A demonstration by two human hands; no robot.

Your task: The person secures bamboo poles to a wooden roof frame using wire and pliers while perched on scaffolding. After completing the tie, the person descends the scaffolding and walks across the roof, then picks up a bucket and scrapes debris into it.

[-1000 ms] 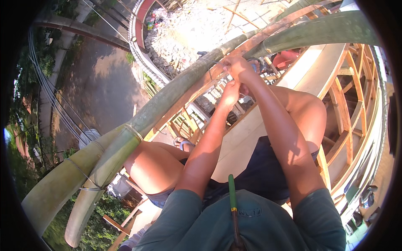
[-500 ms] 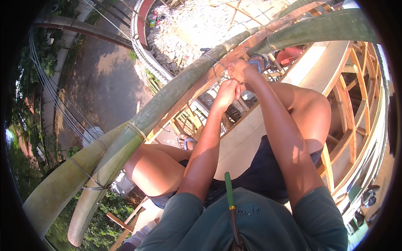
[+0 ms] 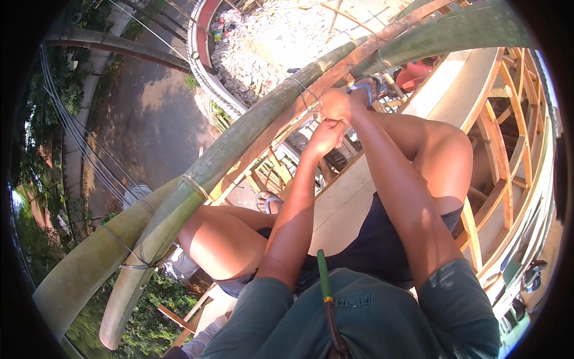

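Observation:
A long green bamboo pole (image 3: 239,131) slants across in front of me, with a reddish wooden plank (image 3: 269,133) along its right side. A thin tie wire (image 3: 304,90) loops around both and runs down to my right hand (image 3: 336,105). That hand is closed, its fingers pinched at the wire, though their tips are partly hidden. Right below it my left hand (image 3: 326,136) is closed too, thumb and fingers pressed together against the right hand; what they pinch is too small to make out. A green-handled metal tool (image 3: 324,278) hangs at my chest.
A curved wooden panel (image 3: 341,206) lies under me, beside an open timber frame (image 3: 499,161). More bamboo (image 3: 454,36) crosses at upper right, and wire lashings (image 3: 140,263) bind poles at lower left. Far below are a road (image 3: 143,113), rubble (image 3: 263,54) and cables (image 3: 84,143).
Both hands have shifted slightly, the right one a little left and down toward the wire loop. They stay close together. The view has tilted a little.

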